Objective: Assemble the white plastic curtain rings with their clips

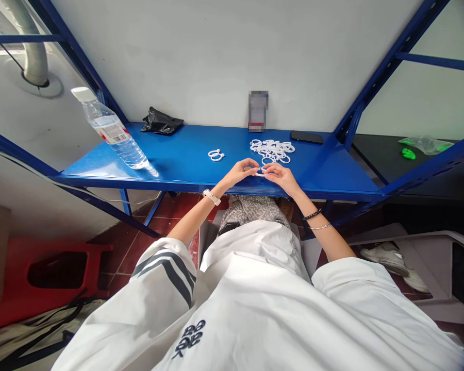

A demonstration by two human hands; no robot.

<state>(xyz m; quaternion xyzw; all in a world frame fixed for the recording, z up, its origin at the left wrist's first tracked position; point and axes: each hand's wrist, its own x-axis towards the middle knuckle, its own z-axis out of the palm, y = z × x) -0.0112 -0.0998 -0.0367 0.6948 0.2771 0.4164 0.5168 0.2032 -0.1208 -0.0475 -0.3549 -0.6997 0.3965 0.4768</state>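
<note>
Close to the near edge of the blue table, my left hand and my right hand meet at a small white plastic ring. Each hand pinches one side of it between thumb and fingers, and parts of the ring are hidden by the fingertips. Just beyond my hands lies a pile of similar white rings, several of them overlapping. To the left of my hands, a few white rings lie apart from the pile, with small knobs on them.
A water bottle stands at the table's left end. Behind are a black plastic bag, an upright phone against the wall and a dark phone lying flat. Blue shelf posts frame both sides. A red stool is at lower left.
</note>
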